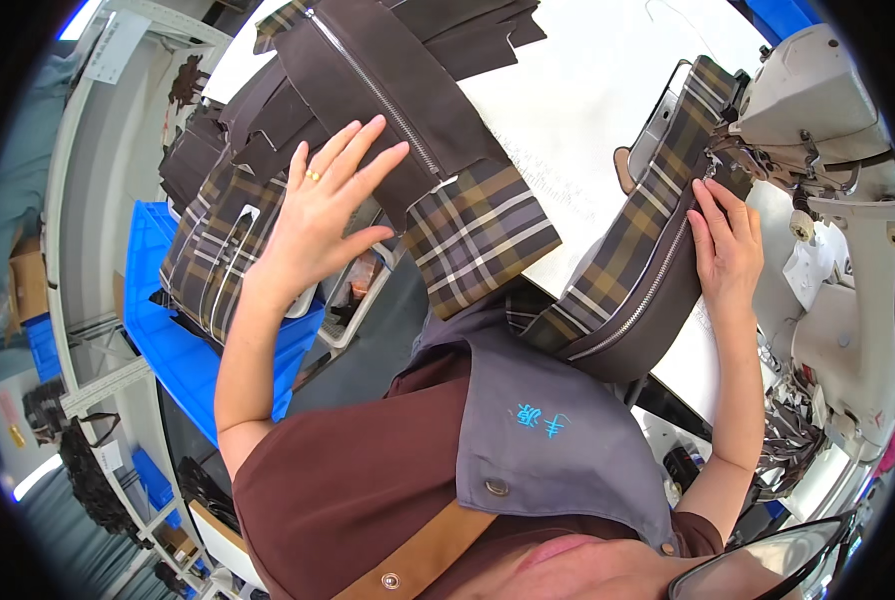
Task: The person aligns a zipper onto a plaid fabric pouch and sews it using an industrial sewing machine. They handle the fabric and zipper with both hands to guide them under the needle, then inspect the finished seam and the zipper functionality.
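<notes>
Meanwhile, right hand (728,245) on plaid zippered piece (638,270), left hand (323,205) over stack (268,150).

Bare white table (588,90) lies open between the stacked plaid pieces (368,150) and the sewing machine (818,110)

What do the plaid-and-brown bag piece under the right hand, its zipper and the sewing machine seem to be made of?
Bag piece: woven plaid cloth joined to a matte brown, suede-like fabric, judging by the soft dull surface. Zipper: probably metal, since its teeth glint silver. Sewing machine: painted metal or hard plastic, with a smooth off-white gloss. The right hand rests flat on the piece.
</notes>
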`<action>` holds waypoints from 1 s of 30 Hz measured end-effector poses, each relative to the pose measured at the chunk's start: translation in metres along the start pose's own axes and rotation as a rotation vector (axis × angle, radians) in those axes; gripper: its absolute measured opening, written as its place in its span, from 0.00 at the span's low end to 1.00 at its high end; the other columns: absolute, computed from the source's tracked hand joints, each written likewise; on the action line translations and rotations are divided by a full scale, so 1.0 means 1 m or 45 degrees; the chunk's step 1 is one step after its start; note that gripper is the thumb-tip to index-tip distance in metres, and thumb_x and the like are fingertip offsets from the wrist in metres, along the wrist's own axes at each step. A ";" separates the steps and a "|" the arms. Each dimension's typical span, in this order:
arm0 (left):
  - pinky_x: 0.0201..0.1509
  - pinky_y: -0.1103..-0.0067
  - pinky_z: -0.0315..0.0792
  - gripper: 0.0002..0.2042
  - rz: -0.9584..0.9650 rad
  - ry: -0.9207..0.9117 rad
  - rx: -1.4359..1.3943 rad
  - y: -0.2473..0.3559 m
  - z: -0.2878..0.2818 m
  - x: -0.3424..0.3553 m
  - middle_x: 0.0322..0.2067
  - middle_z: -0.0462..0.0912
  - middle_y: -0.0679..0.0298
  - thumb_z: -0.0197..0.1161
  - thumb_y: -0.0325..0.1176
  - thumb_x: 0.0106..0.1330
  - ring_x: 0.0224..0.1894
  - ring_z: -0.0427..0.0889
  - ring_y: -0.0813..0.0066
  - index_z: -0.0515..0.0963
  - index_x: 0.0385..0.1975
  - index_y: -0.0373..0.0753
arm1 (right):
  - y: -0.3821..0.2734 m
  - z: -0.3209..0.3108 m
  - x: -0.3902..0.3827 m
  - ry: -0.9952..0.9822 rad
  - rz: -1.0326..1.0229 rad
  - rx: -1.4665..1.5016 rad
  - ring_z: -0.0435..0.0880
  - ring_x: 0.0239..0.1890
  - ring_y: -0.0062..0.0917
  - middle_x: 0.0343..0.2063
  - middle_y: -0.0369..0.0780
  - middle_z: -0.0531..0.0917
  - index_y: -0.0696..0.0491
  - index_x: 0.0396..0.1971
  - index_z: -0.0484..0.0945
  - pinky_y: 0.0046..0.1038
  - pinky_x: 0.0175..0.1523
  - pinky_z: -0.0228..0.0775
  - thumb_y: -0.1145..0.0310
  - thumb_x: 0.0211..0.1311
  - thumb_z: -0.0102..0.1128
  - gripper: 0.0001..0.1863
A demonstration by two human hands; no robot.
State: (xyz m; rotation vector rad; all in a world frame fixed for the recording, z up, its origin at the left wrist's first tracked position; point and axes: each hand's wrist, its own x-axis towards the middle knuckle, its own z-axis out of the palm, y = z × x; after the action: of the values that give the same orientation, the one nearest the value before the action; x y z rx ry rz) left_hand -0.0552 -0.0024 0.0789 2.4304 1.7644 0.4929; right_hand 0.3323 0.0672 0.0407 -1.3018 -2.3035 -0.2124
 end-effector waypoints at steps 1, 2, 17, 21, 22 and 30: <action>0.67 0.58 0.46 0.27 0.036 0.042 0.017 -0.003 0.005 -0.006 0.53 0.75 0.64 0.66 0.29 0.45 0.61 0.67 0.66 0.74 0.51 0.45 | 0.000 0.000 0.000 -0.003 -0.005 0.000 0.76 0.38 0.28 0.41 0.33 0.79 0.49 0.42 0.80 0.27 0.44 0.70 0.70 0.50 0.65 0.16; 0.67 0.58 0.46 0.27 0.075 0.084 0.033 -0.007 0.011 -0.010 0.53 0.75 0.64 0.65 0.28 0.45 0.60 0.68 0.66 0.74 0.51 0.44 | -0.001 0.000 0.000 -0.005 -0.008 -0.002 0.76 0.38 0.28 0.41 0.33 0.79 0.49 0.42 0.80 0.27 0.44 0.70 0.70 0.50 0.64 0.16; 0.68 0.63 0.48 0.28 0.132 0.574 -0.062 -0.051 0.018 0.026 0.48 0.79 0.65 0.47 0.13 0.45 0.49 0.78 0.67 0.78 0.46 0.47 | -0.004 -0.004 0.002 0.010 -0.011 0.020 0.76 0.38 0.29 0.41 0.35 0.79 0.50 0.42 0.80 0.27 0.44 0.70 0.72 0.51 0.64 0.16; 0.21 0.75 0.58 0.07 -0.540 1.475 -0.287 -0.146 -0.039 0.008 0.14 0.70 0.69 0.50 0.22 0.52 0.17 0.62 0.81 0.71 0.14 0.31 | -0.004 -0.002 0.001 -0.005 -0.007 0.019 0.76 0.39 0.29 0.41 0.34 0.79 0.49 0.43 0.80 0.27 0.45 0.70 0.71 0.52 0.63 0.15; 0.22 0.75 0.58 0.09 -0.544 1.663 -0.375 -0.147 -0.058 0.002 0.14 0.70 0.68 0.53 0.24 0.53 0.19 0.64 0.81 0.71 0.12 0.32 | -0.003 -0.002 0.000 -0.006 -0.001 0.007 0.76 0.40 0.29 0.41 0.34 0.79 0.49 0.43 0.80 0.27 0.45 0.70 0.71 0.52 0.62 0.15; 0.49 0.77 0.73 0.19 -0.344 1.188 0.309 -0.094 -0.043 -0.116 0.41 0.81 0.53 0.48 0.12 0.53 0.43 0.81 0.68 0.78 0.43 0.32 | -0.003 -0.001 -0.003 0.006 -0.003 0.009 0.76 0.41 0.29 0.42 0.35 0.79 0.50 0.43 0.80 0.27 0.46 0.70 0.71 0.54 0.61 0.15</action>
State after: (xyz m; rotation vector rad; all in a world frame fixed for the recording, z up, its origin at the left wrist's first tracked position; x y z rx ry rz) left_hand -0.1861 -0.0853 0.0717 2.1711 2.5367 1.6535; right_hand 0.3312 0.0629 0.0409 -1.2939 -2.3002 -0.2076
